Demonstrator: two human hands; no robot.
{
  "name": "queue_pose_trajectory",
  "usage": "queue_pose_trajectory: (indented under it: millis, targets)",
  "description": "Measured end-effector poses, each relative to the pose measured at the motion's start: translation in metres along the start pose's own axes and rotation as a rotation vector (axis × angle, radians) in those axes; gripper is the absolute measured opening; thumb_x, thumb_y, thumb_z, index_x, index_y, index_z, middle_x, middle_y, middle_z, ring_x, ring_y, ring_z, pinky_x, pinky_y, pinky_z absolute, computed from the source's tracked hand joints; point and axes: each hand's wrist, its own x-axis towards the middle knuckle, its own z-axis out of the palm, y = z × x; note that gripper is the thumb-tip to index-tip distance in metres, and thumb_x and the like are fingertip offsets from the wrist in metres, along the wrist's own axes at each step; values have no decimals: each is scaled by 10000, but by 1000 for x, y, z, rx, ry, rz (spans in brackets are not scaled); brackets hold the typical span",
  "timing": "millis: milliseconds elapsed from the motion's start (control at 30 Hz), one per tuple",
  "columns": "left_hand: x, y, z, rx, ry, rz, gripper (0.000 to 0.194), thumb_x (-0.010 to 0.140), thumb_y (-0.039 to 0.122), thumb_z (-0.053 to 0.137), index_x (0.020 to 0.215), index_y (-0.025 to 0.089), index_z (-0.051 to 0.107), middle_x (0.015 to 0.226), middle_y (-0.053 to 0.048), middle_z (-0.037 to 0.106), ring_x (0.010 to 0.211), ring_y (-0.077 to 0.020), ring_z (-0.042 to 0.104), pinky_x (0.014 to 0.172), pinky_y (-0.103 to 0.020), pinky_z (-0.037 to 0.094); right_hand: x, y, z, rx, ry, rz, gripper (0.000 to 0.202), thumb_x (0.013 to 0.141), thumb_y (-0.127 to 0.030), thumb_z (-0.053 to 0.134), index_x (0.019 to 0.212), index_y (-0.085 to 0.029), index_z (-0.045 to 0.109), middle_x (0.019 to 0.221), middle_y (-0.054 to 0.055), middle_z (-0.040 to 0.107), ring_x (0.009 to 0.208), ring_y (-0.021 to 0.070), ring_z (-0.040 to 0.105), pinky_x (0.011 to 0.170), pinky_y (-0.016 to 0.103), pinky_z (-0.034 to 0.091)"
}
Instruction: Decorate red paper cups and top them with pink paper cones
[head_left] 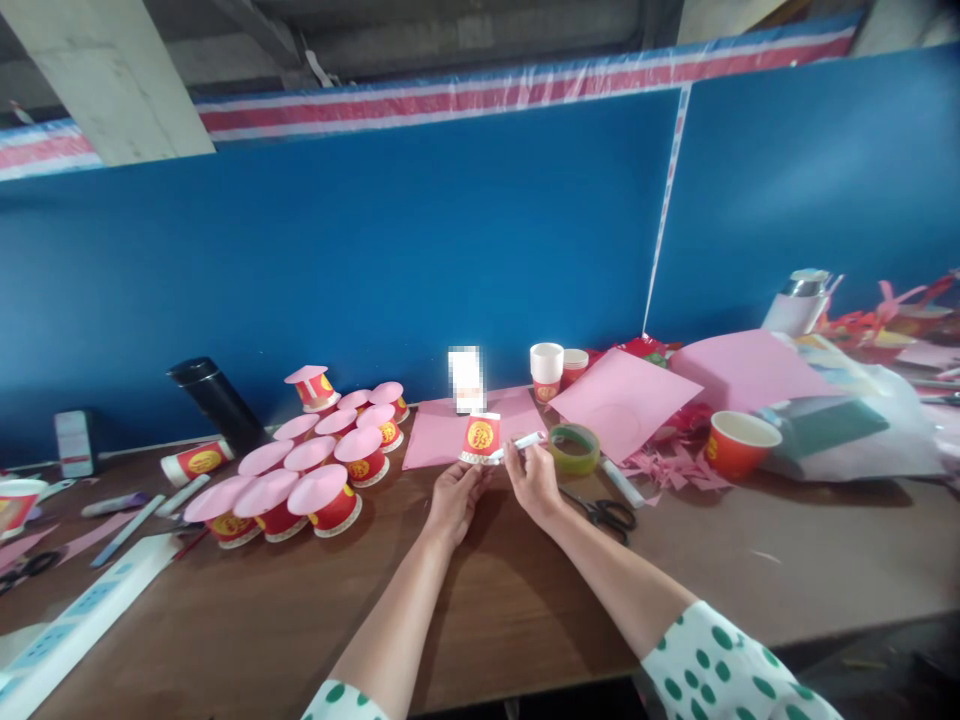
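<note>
Near the middle of the table, my left hand [455,500] has its fingers closed on the lower edge of a small red cup [481,437] with a yellow emblem. The cup's white, patterned rim faces down. A white marker pen [528,440] is pinched in my right hand [534,478], its tip at the cup's lower right edge. Behind the cup lies a pink paper sheet [431,432]. To the left stand several red cups with pink paper discs [270,495] on top.
Right of my hands are green tape [574,449], black scissors [611,512], pink sheets [628,400] and a red cup [741,443]. On the left are a black bottle [217,405] and a power strip [82,622]. A blue panel [420,240] rises behind.
</note>
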Motion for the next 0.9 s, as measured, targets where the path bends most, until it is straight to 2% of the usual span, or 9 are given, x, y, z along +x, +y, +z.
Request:
queue_pose_trajectory:
  millis: [467,900]
  targets:
    - [1,-1,-2,-15,-2,-18,218,608,234,755,740,112,632,782,-58,689,760,-127,645,765,-247,495,1,1,-2,-12,27,-1,283,898,-324,404,715,-167,552,632,50,621,564,151,583,578,238,422]
    - [1,-1,-4,-46,-1,-13,178,628,206,745,726,109,631,763,-51,686,748,-118,646,750,-224,507,1,-1,-1,-31,-9,-8,284,890,-317,391,718,-157,549,634,66,620,564,164,583,573,247,422]
